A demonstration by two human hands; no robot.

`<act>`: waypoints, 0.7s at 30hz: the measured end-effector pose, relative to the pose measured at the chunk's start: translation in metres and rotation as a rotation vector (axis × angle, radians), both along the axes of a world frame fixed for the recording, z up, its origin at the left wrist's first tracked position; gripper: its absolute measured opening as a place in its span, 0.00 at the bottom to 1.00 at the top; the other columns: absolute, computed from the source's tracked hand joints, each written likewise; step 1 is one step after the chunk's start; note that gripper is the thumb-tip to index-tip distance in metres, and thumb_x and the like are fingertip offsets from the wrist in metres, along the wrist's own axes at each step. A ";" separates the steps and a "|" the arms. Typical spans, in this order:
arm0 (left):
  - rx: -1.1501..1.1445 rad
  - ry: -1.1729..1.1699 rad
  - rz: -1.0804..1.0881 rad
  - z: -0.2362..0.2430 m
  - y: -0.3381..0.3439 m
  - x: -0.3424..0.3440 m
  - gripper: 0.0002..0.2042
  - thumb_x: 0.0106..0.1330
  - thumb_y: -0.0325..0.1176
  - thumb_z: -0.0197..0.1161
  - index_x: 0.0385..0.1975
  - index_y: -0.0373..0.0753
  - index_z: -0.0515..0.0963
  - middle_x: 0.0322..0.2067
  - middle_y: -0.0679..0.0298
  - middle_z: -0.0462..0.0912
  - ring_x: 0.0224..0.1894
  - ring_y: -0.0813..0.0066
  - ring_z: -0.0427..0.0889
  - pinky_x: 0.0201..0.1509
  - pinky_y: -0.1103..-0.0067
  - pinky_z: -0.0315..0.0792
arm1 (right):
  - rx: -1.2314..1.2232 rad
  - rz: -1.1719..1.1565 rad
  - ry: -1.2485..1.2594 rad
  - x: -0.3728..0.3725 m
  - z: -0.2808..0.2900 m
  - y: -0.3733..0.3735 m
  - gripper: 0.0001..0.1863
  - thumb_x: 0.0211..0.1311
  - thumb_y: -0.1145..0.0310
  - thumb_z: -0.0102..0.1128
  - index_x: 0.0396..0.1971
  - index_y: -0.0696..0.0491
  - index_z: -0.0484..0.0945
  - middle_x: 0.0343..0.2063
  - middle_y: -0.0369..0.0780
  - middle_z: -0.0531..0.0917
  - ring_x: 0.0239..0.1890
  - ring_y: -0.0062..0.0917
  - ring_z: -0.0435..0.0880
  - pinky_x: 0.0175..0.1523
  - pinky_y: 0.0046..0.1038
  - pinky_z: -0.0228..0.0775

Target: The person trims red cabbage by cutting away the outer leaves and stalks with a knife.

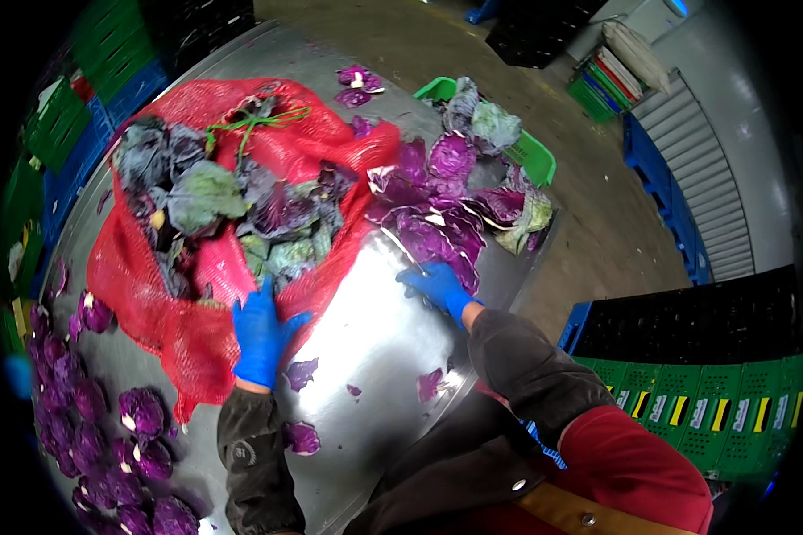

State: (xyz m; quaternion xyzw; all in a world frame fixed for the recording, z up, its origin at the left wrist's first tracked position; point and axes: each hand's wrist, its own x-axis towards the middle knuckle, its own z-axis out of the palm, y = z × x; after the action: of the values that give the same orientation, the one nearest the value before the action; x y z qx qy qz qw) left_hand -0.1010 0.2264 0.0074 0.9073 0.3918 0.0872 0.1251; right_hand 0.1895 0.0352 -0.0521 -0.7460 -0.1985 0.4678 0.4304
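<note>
My left hand, in a blue glove, lies against the front edge of a red mesh bag, fingers stretched out and thumb apart. The bag is spread open, with loose dark outer cabbage leaves inside it and a green string at its far side. My right hand, gloved in blue too, is closed around what looks like a knife; its thin blade points up and left, and the handle is hidden in the fingers. Just beyond that hand is a heap of purple cabbage leaves.
Several trimmed red cabbages line the left edge of the metal table. A green crate stands behind the leaf heap. Stacked green crates are at the right, and blue and green crates at the far left. Leaf scraps dot the tabletop.
</note>
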 end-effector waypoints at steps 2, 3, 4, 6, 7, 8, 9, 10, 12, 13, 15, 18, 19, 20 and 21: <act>-0.039 -0.120 0.059 -0.030 -0.015 -0.013 0.22 0.56 0.53 0.69 0.37 0.38 0.80 0.21 0.51 0.79 0.26 0.48 0.79 0.41 0.57 0.69 | -0.032 -0.024 -0.034 0.032 0.001 0.003 0.12 0.65 0.60 0.61 0.40 0.49 0.85 0.24 0.34 0.85 0.14 0.14 0.68 0.19 0.20 0.62; 0.039 -0.065 0.055 -0.040 -0.024 -0.025 0.18 0.58 0.49 0.68 0.30 0.38 0.79 0.18 0.51 0.77 0.23 0.48 0.77 0.35 0.58 0.67 | -0.082 -0.052 -0.041 0.050 0.008 0.004 0.11 0.65 0.60 0.61 0.41 0.49 0.85 0.24 0.34 0.85 0.14 0.14 0.69 0.19 0.21 0.63; 0.119 -0.007 0.056 -0.047 -0.034 -0.039 0.16 0.59 0.46 0.67 0.23 0.39 0.78 0.15 0.50 0.75 0.20 0.48 0.76 0.29 0.58 0.64 | -0.130 -0.074 -0.044 0.068 0.013 0.006 0.11 0.66 0.60 0.60 0.41 0.48 0.85 0.24 0.34 0.84 0.15 0.14 0.69 0.19 0.21 0.63; 0.155 -0.007 0.135 -0.050 -0.061 -0.071 0.14 0.59 0.43 0.67 0.21 0.39 0.76 0.15 0.50 0.75 0.21 0.48 0.75 0.28 0.60 0.63 | -0.115 -0.046 -0.003 0.113 0.006 0.006 0.11 0.65 0.59 0.60 0.41 0.47 0.85 0.25 0.34 0.85 0.16 0.16 0.71 0.20 0.23 0.64; 0.163 0.050 0.170 -0.054 -0.079 -0.094 0.13 0.58 0.42 0.67 0.21 0.39 0.76 0.15 0.50 0.74 0.20 0.48 0.75 0.27 0.60 0.63 | -0.130 -0.075 0.051 0.131 0.009 0.010 0.13 0.63 0.57 0.62 0.41 0.47 0.85 0.26 0.34 0.85 0.18 0.17 0.71 0.21 0.23 0.65; 0.177 0.111 0.215 -0.055 -0.095 -0.120 0.13 0.58 0.41 0.67 0.21 0.40 0.76 0.15 0.50 0.74 0.20 0.49 0.74 0.27 0.60 0.62 | -0.113 -0.062 0.041 0.149 0.012 0.014 0.14 0.61 0.56 0.64 0.41 0.47 0.85 0.26 0.34 0.85 0.17 0.17 0.71 0.21 0.24 0.65; 0.188 0.180 0.252 -0.051 -0.105 -0.136 0.12 0.57 0.40 0.67 0.20 0.40 0.75 0.15 0.50 0.74 0.20 0.49 0.74 0.27 0.61 0.62 | -0.134 -0.060 -0.043 0.171 0.002 0.016 0.14 0.59 0.55 0.65 0.39 0.47 0.86 0.24 0.34 0.84 0.15 0.17 0.69 0.19 0.24 0.62; 0.165 0.141 0.291 -0.048 -0.114 -0.144 0.12 0.56 0.40 0.67 0.20 0.40 0.75 0.15 0.50 0.74 0.19 0.49 0.73 0.27 0.61 0.62 | -0.185 -0.145 0.012 0.192 -0.005 0.013 0.13 0.58 0.55 0.65 0.35 0.48 0.85 0.20 0.33 0.80 0.13 0.17 0.67 0.17 0.24 0.58; 0.141 0.081 0.403 -0.043 -0.139 -0.164 0.12 0.54 0.40 0.68 0.20 0.41 0.75 0.15 0.50 0.73 0.19 0.49 0.73 0.28 0.60 0.62 | -0.060 -0.264 0.070 0.191 0.008 0.017 0.11 0.58 0.57 0.64 0.23 0.48 0.79 0.16 0.31 0.76 0.10 0.17 0.65 0.15 0.24 0.55; 0.135 0.171 0.371 -0.027 -0.141 -0.161 0.11 0.54 0.40 0.68 0.20 0.42 0.76 0.14 0.51 0.73 0.19 0.49 0.73 0.25 0.60 0.62 | -0.070 -0.282 -0.002 0.193 0.018 0.021 0.11 0.61 0.59 0.63 0.24 0.49 0.78 0.15 0.32 0.76 0.08 0.17 0.64 0.13 0.24 0.52; 0.110 0.239 0.408 -0.014 -0.162 -0.179 0.12 0.56 0.42 0.68 0.18 0.43 0.76 0.13 0.53 0.72 0.17 0.53 0.73 0.22 0.63 0.61 | -0.093 -0.201 0.067 0.203 0.015 0.014 0.09 0.58 0.58 0.64 0.26 0.46 0.79 0.17 0.31 0.77 0.09 0.16 0.64 0.14 0.23 0.53; 0.047 0.272 0.445 -0.009 -0.185 -0.195 0.12 0.56 0.44 0.68 0.18 0.44 0.79 0.14 0.56 0.75 0.18 0.56 0.76 0.22 0.64 0.65 | -0.074 -0.271 -0.017 0.198 0.031 0.019 0.11 0.60 0.60 0.66 0.36 0.50 0.82 0.20 0.32 0.80 0.08 0.15 0.63 0.13 0.22 0.52; -0.018 0.236 0.472 -0.010 -0.194 -0.199 0.12 0.55 0.44 0.68 0.18 0.44 0.79 0.15 0.56 0.76 0.18 0.56 0.76 0.22 0.64 0.66 | -0.041 -0.261 -0.048 0.198 0.030 0.018 0.11 0.60 0.60 0.65 0.37 0.50 0.82 0.22 0.33 0.82 0.08 0.14 0.62 0.13 0.22 0.52; -0.080 0.206 0.487 -0.012 -0.207 -0.212 0.12 0.55 0.45 0.68 0.18 0.44 0.79 0.15 0.56 0.76 0.18 0.56 0.77 0.23 0.64 0.68 | -0.010 -0.264 -0.070 0.183 0.018 0.006 0.11 0.61 0.61 0.65 0.38 0.50 0.83 0.23 0.33 0.83 0.08 0.14 0.62 0.13 0.22 0.51; -0.310 0.337 0.569 0.009 -0.204 -0.195 0.10 0.53 0.39 0.70 0.29 0.40 0.81 0.23 0.54 0.81 0.26 0.59 0.82 0.32 0.67 0.75 | 0.035 -0.258 -0.084 0.173 0.023 0.006 0.10 0.61 0.62 0.65 0.39 0.51 0.83 0.25 0.34 0.83 0.10 0.14 0.65 0.15 0.21 0.55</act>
State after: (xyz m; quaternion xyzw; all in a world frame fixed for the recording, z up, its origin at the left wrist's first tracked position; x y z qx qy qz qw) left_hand -0.2964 0.0222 0.0166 0.7338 0.6524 -0.0923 0.1655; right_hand 0.3628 0.0417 -0.0293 -0.7768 -0.1268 0.3733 0.4911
